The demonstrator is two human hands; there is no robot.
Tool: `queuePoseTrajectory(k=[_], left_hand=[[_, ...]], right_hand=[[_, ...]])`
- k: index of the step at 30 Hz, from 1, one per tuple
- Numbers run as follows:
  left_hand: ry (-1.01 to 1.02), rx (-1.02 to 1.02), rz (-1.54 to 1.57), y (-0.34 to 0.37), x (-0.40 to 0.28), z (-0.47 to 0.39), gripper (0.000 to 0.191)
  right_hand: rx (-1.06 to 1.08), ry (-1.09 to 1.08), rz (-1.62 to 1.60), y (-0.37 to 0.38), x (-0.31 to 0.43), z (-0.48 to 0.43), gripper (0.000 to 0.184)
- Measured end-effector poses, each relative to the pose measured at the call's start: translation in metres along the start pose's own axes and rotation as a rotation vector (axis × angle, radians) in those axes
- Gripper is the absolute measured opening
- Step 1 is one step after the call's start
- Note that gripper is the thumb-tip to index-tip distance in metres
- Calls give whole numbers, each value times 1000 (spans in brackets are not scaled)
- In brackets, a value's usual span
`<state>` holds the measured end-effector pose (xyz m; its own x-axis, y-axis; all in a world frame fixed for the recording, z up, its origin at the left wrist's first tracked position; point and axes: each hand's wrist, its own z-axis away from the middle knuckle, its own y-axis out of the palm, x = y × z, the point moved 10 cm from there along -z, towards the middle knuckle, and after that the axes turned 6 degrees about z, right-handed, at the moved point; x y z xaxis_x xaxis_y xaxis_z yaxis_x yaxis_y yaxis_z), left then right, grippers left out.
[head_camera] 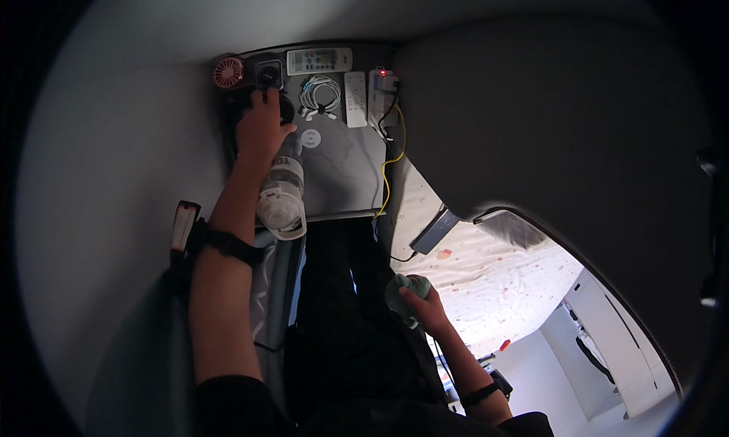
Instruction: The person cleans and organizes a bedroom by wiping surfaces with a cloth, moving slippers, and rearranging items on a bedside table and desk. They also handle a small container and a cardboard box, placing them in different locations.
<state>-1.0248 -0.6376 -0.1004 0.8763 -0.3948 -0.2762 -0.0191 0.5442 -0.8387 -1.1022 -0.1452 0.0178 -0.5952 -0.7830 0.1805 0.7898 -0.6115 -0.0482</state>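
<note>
My left hand (262, 126) reaches over the far left of a grey marbled nightstand top (344, 178). Its fingertips meet the near edge of a small square box (269, 73) with a dark round middle. A black round object (286, 111) shows between the fingers and thumb; whether I grip it is hidden by the hand. Under my forearm lies a clear water bottle (282, 200) with a white lid and carry loop. My right hand (424, 306) holds a crumpled green cloth (405, 297), low beside my dark trousers.
Beyond are a pink handheld fan (229, 72), an air-conditioner remote (319, 61), a coiled white cable (320, 97), a white remote (356, 99) and a power strip (383, 98) with a red light. A yellow cable (388, 175) hangs at the right edge, near a patterned bed (484, 283).
</note>
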Motion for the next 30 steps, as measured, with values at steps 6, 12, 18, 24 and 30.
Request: queuePoseTrajectory(k=[6,12,18,24,30], left_hand=[[89,-93,193,-2,18,5,75],[224,-175,300,0,7,3,69],[250,-158,217,2,-3,-1,64],[143,-48,182,0,1,-3,64],[122,-25,103,-1,-4,-3,63]], right_hand=[[9,-9,22,2,1,-4,49],[0,-77,103,5,8,-5,48],[10,-73,86,9,4,-7,47],[-12,-101,172,5,6,-9,47],[14,-117,181,12,7,-14,42]])
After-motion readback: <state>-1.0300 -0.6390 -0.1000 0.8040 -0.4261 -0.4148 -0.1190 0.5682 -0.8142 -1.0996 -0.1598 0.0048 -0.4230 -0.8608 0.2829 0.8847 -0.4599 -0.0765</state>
